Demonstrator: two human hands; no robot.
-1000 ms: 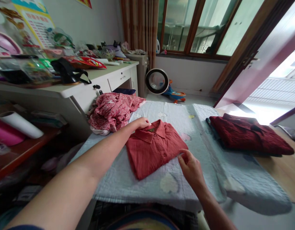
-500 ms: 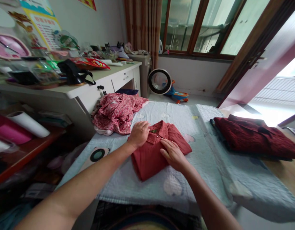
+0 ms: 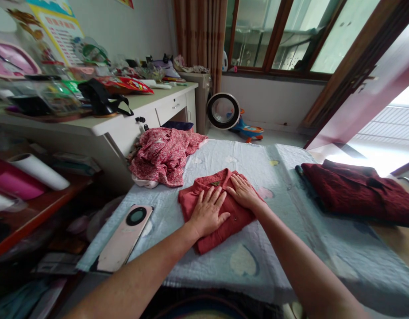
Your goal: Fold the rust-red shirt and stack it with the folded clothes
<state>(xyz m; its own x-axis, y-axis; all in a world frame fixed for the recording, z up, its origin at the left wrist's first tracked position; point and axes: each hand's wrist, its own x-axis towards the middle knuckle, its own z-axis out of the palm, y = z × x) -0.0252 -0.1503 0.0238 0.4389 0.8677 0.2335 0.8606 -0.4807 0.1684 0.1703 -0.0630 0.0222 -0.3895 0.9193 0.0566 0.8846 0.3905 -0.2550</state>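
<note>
Both my hands lie flat, fingers spread, on the folded red shirt (image 3: pixel 214 208) mid-tabletop: left hand (image 3: pixel 208 213) nearer, right hand (image 3: pixel 243 193) just beside it, grip pinching nothing. Phone (image 3: pixel 125 237) sits left.

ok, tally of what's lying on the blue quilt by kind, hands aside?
Folded red shirt, both hands flat on it: 1
Crumpled floral garment: 1
Folded dark maroon garment: 1
Pink phone, back up: 1
Total: 4

Left hand and right hand both press on the red shirt; quilt bears everything.
</note>
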